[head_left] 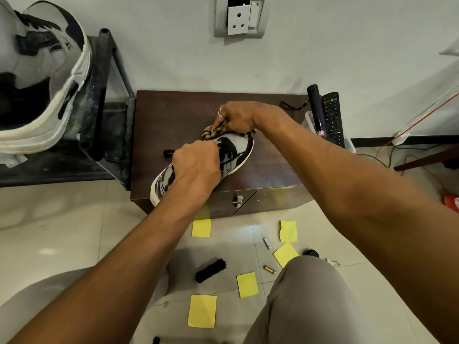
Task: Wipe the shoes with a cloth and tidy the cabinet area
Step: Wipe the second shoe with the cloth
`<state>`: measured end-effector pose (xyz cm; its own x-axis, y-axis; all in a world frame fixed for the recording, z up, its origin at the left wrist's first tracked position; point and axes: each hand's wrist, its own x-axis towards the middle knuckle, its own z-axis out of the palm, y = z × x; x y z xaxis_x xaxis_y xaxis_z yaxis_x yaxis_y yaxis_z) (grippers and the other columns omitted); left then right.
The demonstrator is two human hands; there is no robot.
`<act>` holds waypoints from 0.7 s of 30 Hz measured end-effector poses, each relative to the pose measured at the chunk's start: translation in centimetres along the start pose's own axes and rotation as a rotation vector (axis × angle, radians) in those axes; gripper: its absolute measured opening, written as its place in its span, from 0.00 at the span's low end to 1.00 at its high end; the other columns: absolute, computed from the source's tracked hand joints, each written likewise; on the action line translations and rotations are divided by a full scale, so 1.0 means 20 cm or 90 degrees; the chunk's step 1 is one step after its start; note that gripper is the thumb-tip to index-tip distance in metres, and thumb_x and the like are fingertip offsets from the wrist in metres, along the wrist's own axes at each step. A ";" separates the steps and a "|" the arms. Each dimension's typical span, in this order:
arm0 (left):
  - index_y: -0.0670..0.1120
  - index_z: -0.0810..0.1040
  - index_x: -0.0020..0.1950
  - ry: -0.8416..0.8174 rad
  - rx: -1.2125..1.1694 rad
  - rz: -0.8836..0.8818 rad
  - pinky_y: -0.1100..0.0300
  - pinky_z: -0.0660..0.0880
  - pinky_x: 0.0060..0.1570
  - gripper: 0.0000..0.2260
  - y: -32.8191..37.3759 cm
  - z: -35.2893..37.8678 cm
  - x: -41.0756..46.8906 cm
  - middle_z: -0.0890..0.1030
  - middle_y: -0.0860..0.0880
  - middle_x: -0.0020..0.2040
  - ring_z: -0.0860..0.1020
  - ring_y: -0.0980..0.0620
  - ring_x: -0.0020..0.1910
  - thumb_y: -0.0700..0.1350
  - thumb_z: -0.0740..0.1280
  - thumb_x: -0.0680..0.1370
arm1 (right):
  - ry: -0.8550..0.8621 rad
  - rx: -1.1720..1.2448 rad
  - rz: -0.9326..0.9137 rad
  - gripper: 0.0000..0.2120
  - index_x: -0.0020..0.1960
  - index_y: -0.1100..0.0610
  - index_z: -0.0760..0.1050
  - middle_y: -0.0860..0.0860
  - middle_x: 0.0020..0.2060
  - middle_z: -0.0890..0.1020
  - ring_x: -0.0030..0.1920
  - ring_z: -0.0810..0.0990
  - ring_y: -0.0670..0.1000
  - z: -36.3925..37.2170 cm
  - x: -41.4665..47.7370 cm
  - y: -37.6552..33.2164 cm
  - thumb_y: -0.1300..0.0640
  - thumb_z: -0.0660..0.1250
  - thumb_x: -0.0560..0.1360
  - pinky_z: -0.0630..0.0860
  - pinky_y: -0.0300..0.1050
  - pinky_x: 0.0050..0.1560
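Note:
A grey, black and white sneaker (236, 147) lies on top of a low dark brown cabinet (178, 115), its heel over the front left corner. My left hand (196, 167) grips the shoe at its opening and holds it down. My right hand (238, 116) is closed on a bunched brown and tan cloth (211, 132) pressed against the shoe's toe end. A second, larger white and black sneaker (47, 78) sits on a black metal rack (104, 100) at the upper left.
A TV remote (332, 117) and a dark cylinder (316, 108) stand in a clear holder at the cabinet's right edge. On the tiled floor lie several yellow sticky notes (201, 227), a black shoe brush (210, 270), small items and my knees. Red wires run at the right.

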<state>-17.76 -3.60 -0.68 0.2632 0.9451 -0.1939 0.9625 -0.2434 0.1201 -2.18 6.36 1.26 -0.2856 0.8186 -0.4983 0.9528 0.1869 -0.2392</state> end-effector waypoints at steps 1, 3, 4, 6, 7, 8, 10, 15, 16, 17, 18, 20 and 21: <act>0.50 0.81 0.64 0.000 -0.002 0.000 0.50 0.72 0.44 0.15 0.00 0.00 0.00 0.83 0.45 0.55 0.82 0.42 0.55 0.47 0.73 0.77 | 0.007 -0.012 -0.013 0.16 0.65 0.48 0.81 0.48 0.64 0.80 0.62 0.77 0.51 0.01 0.00 0.00 0.60 0.65 0.81 0.74 0.48 0.65; 0.50 0.81 0.64 0.001 -0.008 0.000 0.50 0.71 0.43 0.15 0.00 0.00 -0.01 0.83 0.45 0.55 0.82 0.42 0.54 0.47 0.73 0.77 | 0.023 -0.032 -0.024 0.16 0.66 0.50 0.80 0.50 0.65 0.79 0.64 0.77 0.52 0.01 -0.01 0.02 0.60 0.65 0.81 0.72 0.46 0.63; 0.51 0.81 0.64 0.001 -0.010 0.000 0.50 0.71 0.43 0.15 0.00 0.00 -0.01 0.83 0.46 0.54 0.82 0.42 0.54 0.47 0.73 0.77 | 0.029 -0.034 -0.019 0.15 0.66 0.50 0.81 0.50 0.65 0.80 0.64 0.77 0.53 0.02 -0.01 0.03 0.60 0.66 0.81 0.72 0.45 0.62; 0.51 0.82 0.62 0.004 -0.018 -0.004 0.51 0.71 0.43 0.14 0.00 0.00 -0.01 0.83 0.46 0.53 0.82 0.42 0.53 0.47 0.73 0.77 | 0.042 -0.025 0.006 0.15 0.65 0.50 0.81 0.50 0.65 0.81 0.64 0.78 0.53 0.02 -0.03 0.08 0.60 0.66 0.81 0.71 0.44 0.60; 0.51 0.82 0.62 0.004 -0.024 -0.006 0.51 0.72 0.43 0.13 0.00 -0.01 -0.01 0.84 0.46 0.52 0.82 0.42 0.53 0.47 0.73 0.77 | 0.047 -0.018 0.024 0.15 0.65 0.50 0.81 0.49 0.64 0.82 0.64 0.78 0.53 0.02 -0.05 0.10 0.60 0.66 0.81 0.71 0.44 0.60; 0.51 0.82 0.61 0.003 -0.026 -0.005 0.51 0.72 0.43 0.13 0.00 -0.01 -0.02 0.84 0.46 0.52 0.82 0.42 0.53 0.47 0.73 0.77 | 0.049 -0.009 0.043 0.14 0.65 0.50 0.82 0.49 0.64 0.82 0.64 0.78 0.53 0.02 -0.07 0.13 0.60 0.66 0.81 0.71 0.45 0.60; 0.52 0.82 0.61 -0.001 -0.026 -0.002 0.51 0.72 0.44 0.13 0.01 -0.01 -0.02 0.84 0.47 0.52 0.82 0.43 0.53 0.47 0.73 0.77 | 0.050 0.010 0.065 0.14 0.64 0.50 0.82 0.50 0.63 0.82 0.63 0.78 0.53 0.02 -0.10 0.16 0.60 0.67 0.81 0.72 0.46 0.61; 0.51 0.82 0.60 -0.013 -0.028 -0.006 0.52 0.70 0.42 0.12 0.02 -0.02 -0.02 0.84 0.47 0.52 0.82 0.44 0.52 0.46 0.73 0.77 | 0.065 -0.031 0.071 0.15 0.63 0.50 0.83 0.51 0.62 0.83 0.61 0.79 0.54 0.05 -0.09 0.10 0.62 0.65 0.80 0.71 0.44 0.56; 0.51 0.82 0.60 -0.009 -0.025 -0.006 0.52 0.70 0.42 0.11 0.02 -0.01 -0.02 0.83 0.47 0.52 0.82 0.43 0.52 0.46 0.72 0.77 | 0.067 -0.039 0.057 0.15 0.63 0.50 0.83 0.51 0.62 0.83 0.61 0.80 0.55 0.06 -0.07 0.06 0.61 0.65 0.80 0.73 0.45 0.58; 0.51 0.82 0.59 -0.002 -0.020 -0.005 0.52 0.70 0.42 0.11 0.02 -0.01 -0.02 0.83 0.47 0.52 0.82 0.43 0.52 0.46 0.72 0.77 | 0.068 -0.050 0.036 0.15 0.62 0.49 0.83 0.51 0.61 0.83 0.60 0.80 0.56 0.07 -0.06 0.01 0.60 0.65 0.80 0.75 0.48 0.59; 0.51 0.82 0.59 0.004 -0.015 -0.005 0.52 0.69 0.41 0.11 0.02 -0.01 -0.02 0.83 0.47 0.51 0.82 0.43 0.52 0.45 0.71 0.77 | 0.067 -0.059 0.013 0.14 0.62 0.49 0.83 0.51 0.60 0.83 0.59 0.80 0.56 0.08 -0.05 -0.04 0.59 0.65 0.80 0.76 0.51 0.60; 0.50 0.82 0.59 0.011 -0.011 -0.009 0.51 0.69 0.42 0.10 0.03 -0.01 -0.03 0.83 0.46 0.51 0.82 0.42 0.51 0.45 0.71 0.77 | 0.056 -0.066 -0.027 0.14 0.61 0.49 0.83 0.51 0.58 0.83 0.57 0.80 0.55 0.09 -0.04 -0.13 0.59 0.65 0.80 0.77 0.53 0.60; 0.49 0.82 0.58 0.015 -0.012 -0.011 0.51 0.70 0.42 0.10 0.03 -0.01 -0.03 0.82 0.46 0.51 0.82 0.42 0.51 0.45 0.71 0.77 | 0.048 -0.070 -0.040 0.14 0.61 0.49 0.83 0.51 0.58 0.82 0.57 0.80 0.55 0.09 -0.04 -0.16 0.59 0.65 0.80 0.77 0.52 0.60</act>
<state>-17.42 -4.31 -0.31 0.2452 0.9540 -0.1723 0.9652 -0.2235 0.1360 -5.12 4.10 0.85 -0.3405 0.8414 -0.4197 0.9400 0.2939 -0.1734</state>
